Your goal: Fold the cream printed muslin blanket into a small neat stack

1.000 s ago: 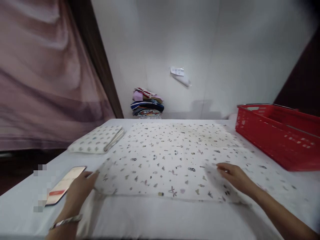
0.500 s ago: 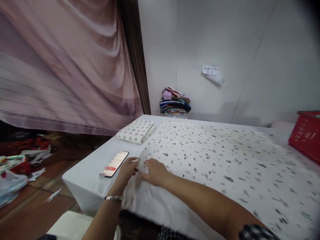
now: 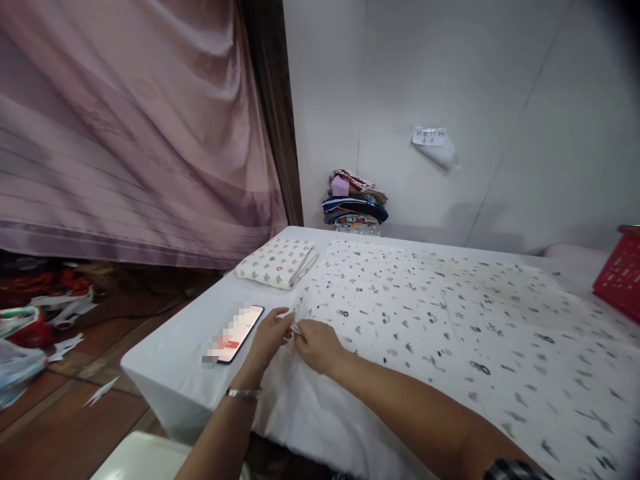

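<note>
Two hands pinch the corner of a printed cloth on a white worktop

A thin white cloth with small scattered motifs, some like palm trees, lies spread flat over the middle and right of a white-covered worktop. Its near left corner is bunched up between two bare hands. The left hand has its fingers curled narrowly at the gathered edge, beside the phone. The right hand is closed on the same bunched fabric, almost touching the left, its forearm reaching across from the near right. A silver bracelet circles the left wrist, and a black-and-white checked sleeve shows on the right arm.

Just left of the hands lies a phone, its screen lit and partly pixelated. Beyond it, near the far left corner of the worktop, rests a folded cloth with rows of grey motifs. At the far right stands a red basket, cut off by the view.

Past the far edge, a stack of folded fabrics sits against a pale wall, where a labelled plastic bag hangs. A pink curtain drapes down the left.
</note>
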Demonstrator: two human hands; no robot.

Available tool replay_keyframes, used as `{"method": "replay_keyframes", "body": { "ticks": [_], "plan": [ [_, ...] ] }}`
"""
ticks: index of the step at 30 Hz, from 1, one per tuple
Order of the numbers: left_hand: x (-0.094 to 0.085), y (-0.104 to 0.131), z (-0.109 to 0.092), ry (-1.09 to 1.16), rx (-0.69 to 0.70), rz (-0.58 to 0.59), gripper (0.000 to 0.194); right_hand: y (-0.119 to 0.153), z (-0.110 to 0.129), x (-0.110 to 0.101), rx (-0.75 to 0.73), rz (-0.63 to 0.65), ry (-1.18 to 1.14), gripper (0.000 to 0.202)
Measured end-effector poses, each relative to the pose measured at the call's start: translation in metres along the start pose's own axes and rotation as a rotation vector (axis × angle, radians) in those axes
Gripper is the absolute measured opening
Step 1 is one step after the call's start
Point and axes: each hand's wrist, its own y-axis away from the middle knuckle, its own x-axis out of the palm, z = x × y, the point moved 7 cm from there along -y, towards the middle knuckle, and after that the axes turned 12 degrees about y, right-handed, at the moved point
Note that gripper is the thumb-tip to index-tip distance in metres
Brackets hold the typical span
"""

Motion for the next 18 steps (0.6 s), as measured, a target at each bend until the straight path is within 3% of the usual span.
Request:
{"method": "replay_keyframes", "body": {
  "ticks": [8, 13, 18],
  "plan": [
    [0.031, -0.066, 0.002, 0.028, -0.252, 0.1, 0.05, 0.007, -0.002, -0.013, -0.028, -0.028, -0.017, 0.016],
    [0.059, -0.114, -0.01, -0.017, -0.252, 0.093, 0.04, 0.009, -0.005, -0.015, -0.002, -0.037, -0.048, 0.02],
    [0.073, -0.154, -0.009, -0.103, -0.205, 0.04, 0.024, 0.014, -0.009, -0.019, 0.007, -0.07, -0.09, 0.026]
  ]
}}
